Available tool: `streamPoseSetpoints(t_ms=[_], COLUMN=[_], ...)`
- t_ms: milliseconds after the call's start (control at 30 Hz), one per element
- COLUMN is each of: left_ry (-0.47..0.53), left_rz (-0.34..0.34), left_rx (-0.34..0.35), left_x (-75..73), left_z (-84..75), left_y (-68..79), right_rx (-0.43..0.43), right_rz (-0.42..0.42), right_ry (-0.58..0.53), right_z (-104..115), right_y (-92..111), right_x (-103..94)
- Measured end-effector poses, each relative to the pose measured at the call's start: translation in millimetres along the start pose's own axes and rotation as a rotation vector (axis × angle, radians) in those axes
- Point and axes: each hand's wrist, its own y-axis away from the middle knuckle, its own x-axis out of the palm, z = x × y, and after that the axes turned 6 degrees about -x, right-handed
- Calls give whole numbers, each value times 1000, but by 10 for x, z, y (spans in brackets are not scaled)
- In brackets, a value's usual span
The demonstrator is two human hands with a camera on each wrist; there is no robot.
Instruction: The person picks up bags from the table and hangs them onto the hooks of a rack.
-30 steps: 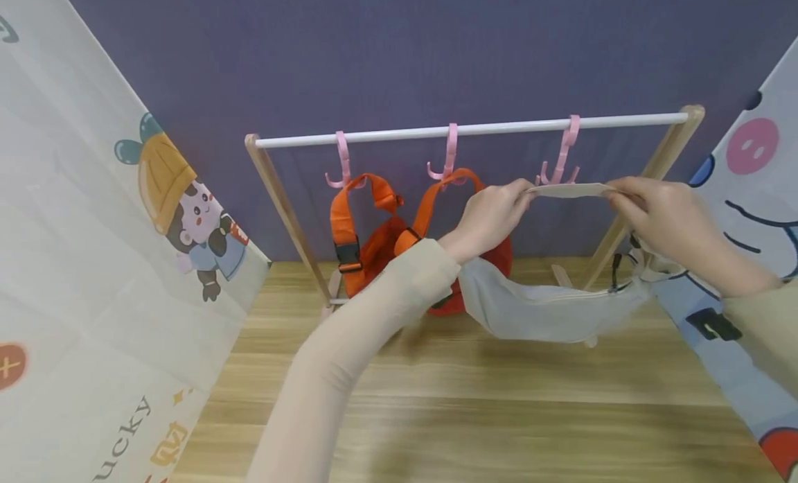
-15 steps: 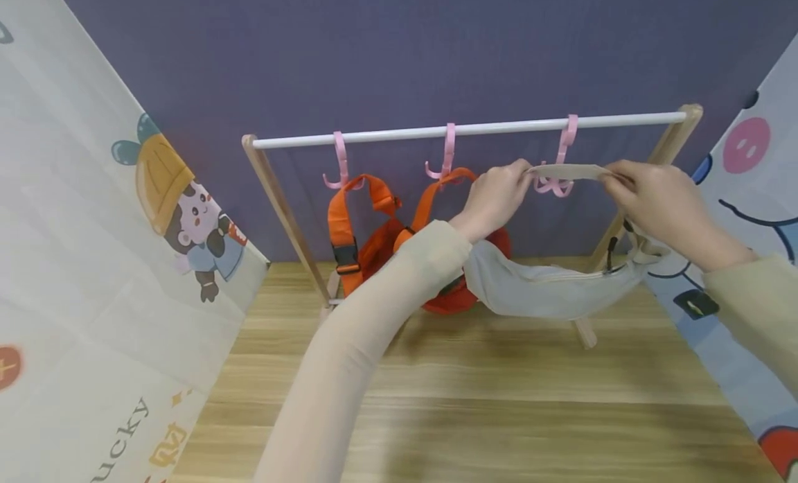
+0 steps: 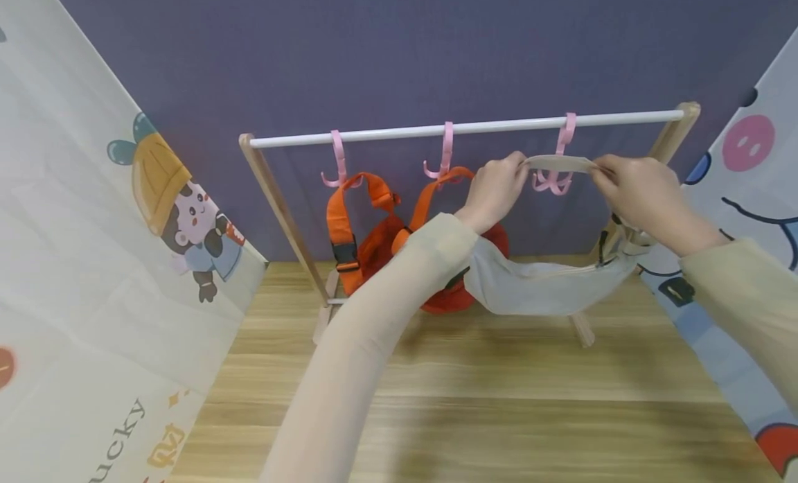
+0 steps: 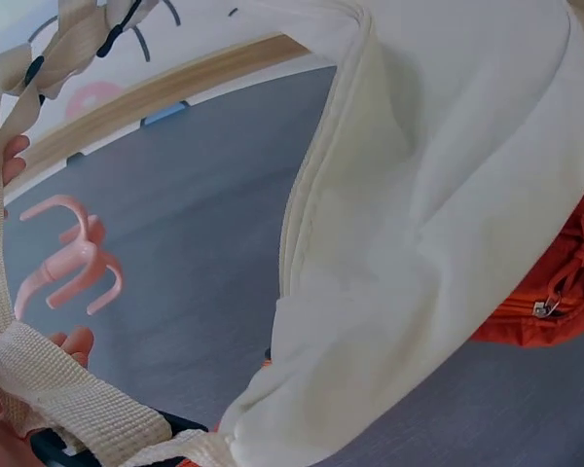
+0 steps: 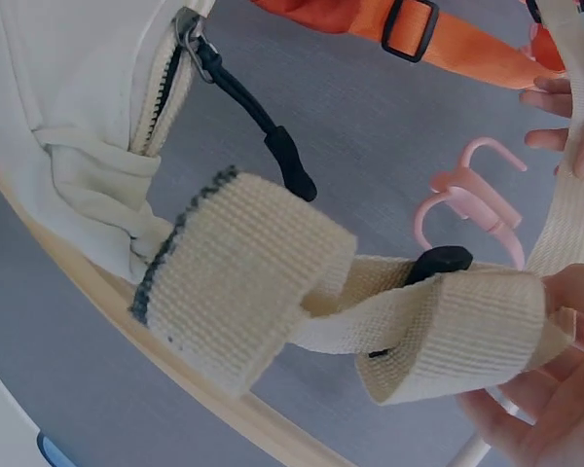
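A white waist bag point(image 3: 542, 285) hangs by its cream webbing strap point(image 3: 560, 163), which my two hands stretch between them. My left hand point(image 3: 497, 192) pinches the strap's left part, and my right hand point(image 3: 645, 192) pinches it on the right. In the head view the strap crosses in front of the right pink hook point(image 3: 551, 183), whose prongs show just below it. The left wrist view shows that hook point(image 4: 73, 261) framed by the strap loop and the bag. A black zipper pull point(image 5: 290, 163) and folded strap end point(image 5: 248, 272) dangle near my right hand.
The hook hangs from a white rail point(image 3: 399, 133) on a wooden-legged rack point(image 3: 277, 213). Two more pink hooks, left point(image 3: 339, 161) and middle point(image 3: 447, 154), carry orange-red bags point(image 3: 380, 251). A dark blue-grey panel point(image 3: 399, 46) stands behind, with printed sheets point(image 3: 81, 261) at both sides.
Both hands have risen and shifted slightly left with the strap, lifting the white waist bag. The strap has come up across the right hook, whose prongs now show beneath it.
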Motion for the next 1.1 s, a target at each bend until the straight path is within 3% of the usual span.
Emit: streamPoseSetpoints(t_ms=[100, 500, 1100], left_ry=[-3, -14, -68], left_rz=[-3, -35, 24], left_rx=[-7, -3, -41], left_x=[19, 98, 207], left_z=[1, 60, 90], left_y=[-10, -34, -80], right_rx=[13, -30, -14], right_rz=[25, -9, 42], right_ry=[-2, 4, -16], right_z=[-16, -52, -73], right_y=[-12, -47, -42], right_x=[32, 142, 230])
